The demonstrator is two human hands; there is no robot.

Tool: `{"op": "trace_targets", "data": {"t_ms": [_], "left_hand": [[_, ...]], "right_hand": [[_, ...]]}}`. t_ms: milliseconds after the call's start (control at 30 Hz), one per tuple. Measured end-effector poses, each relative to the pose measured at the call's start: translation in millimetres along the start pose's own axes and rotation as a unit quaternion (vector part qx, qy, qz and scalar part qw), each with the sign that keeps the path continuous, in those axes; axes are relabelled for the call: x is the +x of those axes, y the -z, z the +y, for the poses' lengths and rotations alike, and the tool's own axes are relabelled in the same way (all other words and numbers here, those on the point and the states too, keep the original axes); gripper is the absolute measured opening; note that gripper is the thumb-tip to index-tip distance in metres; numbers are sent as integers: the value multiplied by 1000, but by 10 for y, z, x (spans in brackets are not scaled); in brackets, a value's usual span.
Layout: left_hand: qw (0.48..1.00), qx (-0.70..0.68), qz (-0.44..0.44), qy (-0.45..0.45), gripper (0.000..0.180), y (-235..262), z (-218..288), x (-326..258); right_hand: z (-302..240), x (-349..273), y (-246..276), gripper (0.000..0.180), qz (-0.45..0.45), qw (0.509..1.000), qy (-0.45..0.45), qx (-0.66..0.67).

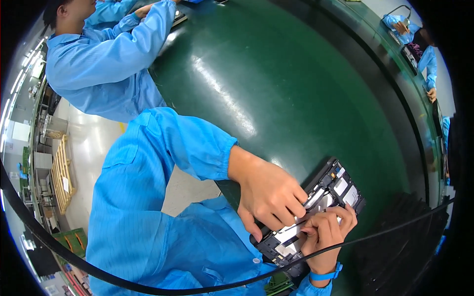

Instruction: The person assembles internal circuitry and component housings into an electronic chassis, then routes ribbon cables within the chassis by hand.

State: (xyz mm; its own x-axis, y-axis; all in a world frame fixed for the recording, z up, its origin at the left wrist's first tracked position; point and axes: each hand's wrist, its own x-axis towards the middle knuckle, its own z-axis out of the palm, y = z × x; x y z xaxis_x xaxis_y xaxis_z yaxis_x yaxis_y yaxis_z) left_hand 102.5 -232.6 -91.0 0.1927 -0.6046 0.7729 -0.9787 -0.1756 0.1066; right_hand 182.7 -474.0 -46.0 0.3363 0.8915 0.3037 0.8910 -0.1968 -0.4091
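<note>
An opened black electronic device (339, 186), flat with silver and white parts inside, lies tilted at the table's near edge in front of me. My left hand (270, 193) reaches over it from the left, its fingers bent down onto the inside and its thumb at the device's left edge. On the near right side, my right hand (328, 228) has its fingers curled and thumb drawn in against them, low over the device's middle. Whatever that pinch holds is hidden. A blue strap (326, 273) circles my right wrist.
Along the green table (306, 93), a person in blue (108, 64) works at the upper left. Another person (427, 59) sits across at the far right. A black cable (163, 290) arcs across the lower view. A wooden pallet (62, 175) stands on the floor at left.
</note>
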Motion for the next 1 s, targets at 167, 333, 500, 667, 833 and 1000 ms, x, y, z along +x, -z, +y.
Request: {"op": "trace_targets", "data": {"t_ms": [167,333,500,667,833,1000], "left_hand": [[1000,-2,10,-10,53,-36,15,40],[1000,1,-2,-13,54,-19,-3,45],[999,21,-13,-24,53,-1,-79,64],[998,55,-10,-23,51,53,-202,51],[996,81,-22,-29,50,83,-272,25],[996,86,-19,-34,48,81,-283,49]], "right_hand": [[-18,-7,-67,11,23,999,-24,-9],[7,-24,-76,18,56,997,-4,-53],[44,0,-108,22,91,991,36,-96],[72,49,-107,17,115,990,17,-73],[120,89,-139,17,119,992,-5,-49],[171,106,-152,18,127,992,-11,-23]]}}
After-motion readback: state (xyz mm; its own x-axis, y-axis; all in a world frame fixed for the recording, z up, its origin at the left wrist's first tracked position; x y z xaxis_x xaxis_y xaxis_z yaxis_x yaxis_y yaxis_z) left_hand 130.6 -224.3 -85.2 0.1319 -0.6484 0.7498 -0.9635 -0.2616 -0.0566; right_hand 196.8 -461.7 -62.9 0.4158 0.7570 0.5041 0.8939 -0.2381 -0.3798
